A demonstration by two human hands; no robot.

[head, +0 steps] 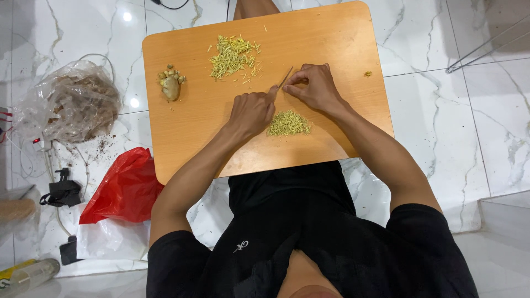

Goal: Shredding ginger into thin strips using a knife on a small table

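Our left hand is clamped on a knife, and our right hand pinches what looks like a thin sliver at the blade, above the minced pile on the board. Fingertips sit close to the edge, so a slip could nick them. A clear bag and a red bag lie on the floor to the left.

The counter's right edge and near-left corner lie bare; ginger root, strip pile and minced heap block the rest.

Knife handle hidden in hand
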